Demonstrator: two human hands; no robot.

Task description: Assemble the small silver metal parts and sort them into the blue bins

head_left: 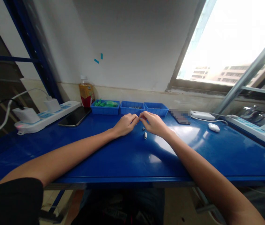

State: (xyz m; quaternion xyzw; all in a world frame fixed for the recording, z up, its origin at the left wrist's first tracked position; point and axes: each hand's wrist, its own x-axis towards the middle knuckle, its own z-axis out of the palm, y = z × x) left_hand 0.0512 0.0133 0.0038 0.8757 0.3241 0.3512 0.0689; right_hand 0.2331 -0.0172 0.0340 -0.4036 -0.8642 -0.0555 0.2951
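My left hand [125, 125] and my right hand [154, 123] meet over the blue table, fingertips almost touching. Both are closed in a pinch around something tiny between them; its kind is too small to make out. Just below the fingers lies a small metal piece [143, 129]. A short silvery cylinder [145, 135] stands or lies a little nearer to me; which one I cannot tell. Behind the hands is a blue bin [132, 110] with small metal parts, beside another blue bin [156, 111] whose contents are hard to see.
A third blue bin [105, 110] holds green items, with a drink bottle [86, 92] behind it. Left are a phone [75, 117] and a power strip [50, 117] with chargers. Right are a white power bank [203, 115], a white earbud case [214, 127] and another power strip [255, 129].
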